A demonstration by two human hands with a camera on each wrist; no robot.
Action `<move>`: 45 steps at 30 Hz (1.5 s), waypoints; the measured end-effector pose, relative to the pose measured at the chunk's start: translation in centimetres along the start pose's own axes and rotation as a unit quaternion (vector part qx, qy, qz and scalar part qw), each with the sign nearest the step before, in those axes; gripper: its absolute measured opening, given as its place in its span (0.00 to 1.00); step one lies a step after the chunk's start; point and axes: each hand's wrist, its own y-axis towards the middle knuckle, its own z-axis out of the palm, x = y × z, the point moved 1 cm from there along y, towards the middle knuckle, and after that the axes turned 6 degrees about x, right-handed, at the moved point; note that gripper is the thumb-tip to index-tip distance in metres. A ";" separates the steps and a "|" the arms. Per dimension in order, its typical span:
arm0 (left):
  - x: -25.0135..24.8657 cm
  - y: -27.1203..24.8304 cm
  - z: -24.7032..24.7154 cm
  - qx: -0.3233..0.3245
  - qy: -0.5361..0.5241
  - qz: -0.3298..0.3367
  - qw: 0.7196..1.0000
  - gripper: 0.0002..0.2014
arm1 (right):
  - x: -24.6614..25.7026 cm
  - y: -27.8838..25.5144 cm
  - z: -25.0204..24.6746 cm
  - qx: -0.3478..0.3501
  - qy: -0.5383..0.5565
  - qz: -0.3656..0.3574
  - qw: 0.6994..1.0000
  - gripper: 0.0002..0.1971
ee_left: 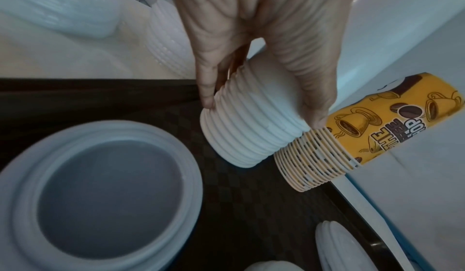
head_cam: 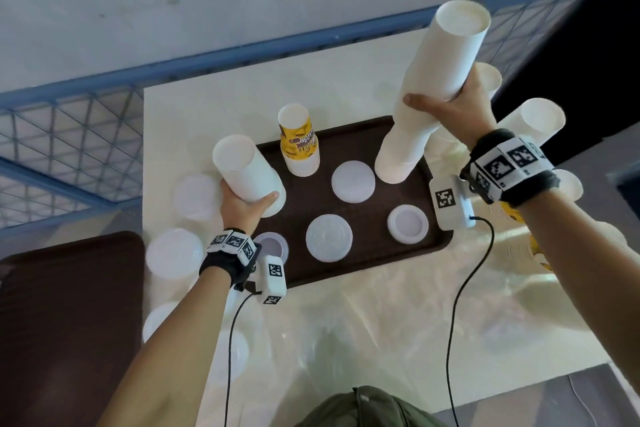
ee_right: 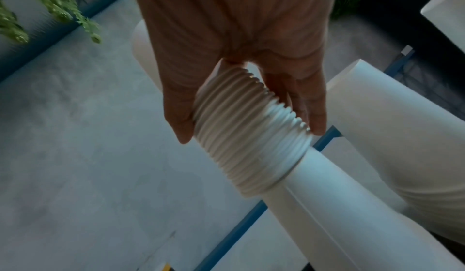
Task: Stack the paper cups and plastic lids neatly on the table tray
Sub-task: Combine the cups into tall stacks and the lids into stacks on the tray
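A brown tray (head_cam: 363, 263) (ee_left: 239, 205) lies mid-table. My left hand (head_cam: 247, 194) (ee_left: 261, 114) grips a short upside-down stack of white paper cups (head_cam: 242, 170) (ee_left: 251, 136) at the tray's left edge. Beside it stands a yellow printed cup stack (head_cam: 299, 144) (ee_left: 377, 128). My right hand (head_cam: 440, 97) (ee_right: 251, 134) grips a tall, leaning stack of white cups (head_cam: 446, 55) (ee_right: 246, 128) around its middle; its lower end is at the tray's far right corner. Several white plastic lid piles (head_cam: 353, 181) (ee_left: 105, 191) lie on the tray.
More lid piles (head_cam: 174, 253) lie off the tray on the left of the white table. Other white cup stacks (head_cam: 533, 118) (ee_right: 392, 128) and yellow cups (head_cam: 536, 246) stand at the right. A dark brown surface (head_cam: 69, 315) lies at the left, and a blue wire fence (head_cam: 69, 135) runs behind.
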 end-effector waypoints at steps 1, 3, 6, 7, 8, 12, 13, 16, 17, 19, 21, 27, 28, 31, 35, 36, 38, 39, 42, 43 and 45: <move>0.0 0.0 0.0 0.002 0.000 0.002 1.000 0.44 | -0.3 0.0 0.3 0.009 -0.004 0.006 1.000 0.40; 0.2 0.0 -0.2 0.012 -0.015 0.006 1.000 0.49 | -0.8 -0.2 0.7 0.017 -0.026 0.029 0.999 0.41; 0.6 -0.8 -0.7 0.021 -0.047 -0.044 0.998 0.59 | -2.0 -1.4 1.3 0.036 -0.035 0.082 0.995 0.54; 0.5 -1.5 -0.9 0.011 -0.042 -0.071 0.997 0.58 | -2.6 -2.3 1.4 0.042 -0.033 0.103 0.993 0.58; 0.5 -2.4 -0.9 -0.008 -0.035 -0.096 0.995 0.54 | -3.3 -3.4 1.6 0.047 -0.031 0.121 0.991 0.60; -1.5 -7.2 0.8 -0.057 -0.022 -0.061 0.996 0.23 | -9.4 -9.8 2.3 0.082 0.013 0.209 0.974 0.52; -2.3 -8.5 2.0 -0.024 -0.012 -0.027 0.999 0.16 | -11.4 -12.0 2.3 0.103 0.024 0.235 0.966 0.45; -4.7 -11.8 7.4 0.141 0.012 0.094 0.986 0.06 | -15.9 -18.6 0.6 0.140 0.031 0.329 0.933 0.23; -5.6 -13.0 9.6 0.194 0.018 0.129 0.972 0.06 | -17.3 -20.7 -0.4 0.124 0.039 0.359 0.924 0.19; -6.9 -15.1 14.2 0.294 0.025 0.171 0.940 0.08 | -19.6 -24.3 -3.2 0.052 0.054 0.407 0.910 0.17; -8.0 -17.2 18.7 0.387 0.028 0.182 0.904 0.13 | -21.6 -26.9 -6.1 -0.064 0.058 0.444 0.892 0.22; -9.7 -22.1 29.0 0.450 0.037 0.213 0.867 0.36 | -24.3 -28.2 -11.4 -0.280 -0.003 0.352 0.893 0.44; -9.8 -22.6 30.1 0.441 0.039 0.215 0.870 0.38 | -24.5 -27.7 -11.7 -0.274 0.000 0.318 0.907 0.48; -9.7 -23.5 32.5 0.410 0.041 0.214 0.886 0.42 | -24.9 -26.1 -12.3 -0.251 0.026 0.253 0.934 0.59; -9.2 -23.6 34.9 0.360 0.031 0.202 0.910 0.46 | -25.8 -24.7 -12.3 -0.237 0.027 0.254 0.937 0.57; -9.2 -23.5 35.3 0.354 0.032 0.194 0.914 0.47 | -26.1 -24.6 -12.2 -0.234 0.025 0.262 0.936 0.54; -9.1 -23.3 36.2 0.347 0.032 0.179 0.920 0.49 | -26.6 -24.7 -12.3 -0.231 0.026 0.275 0.933 0.49; -9.0 -23.3 36.6 0.343 0.032 0.173 0.923 0.50 | -26.7 -24.9 -12.3 -0.233 0.034 0.279 0.931 0.47; -8.8 -23.1 37.5 0.324 0.030 0.152 0.933 0.51 | -27.0 -26.0 -12.6 -0.259 0.063 0.269 0.926 0.47; -8.9 -23.1 37.7 0.320 0.036 0.143 0.936 0.51 | -26.9 -26.5 -12.7 -0.267 0.070 0.266 0.924 0.47; -9.0 -23.0 38.1 0.311 0.050 0.135 0.940 0.49 | -27.0 -27.2 -13.0 -0.281 0.094 0.268 0.917 0.46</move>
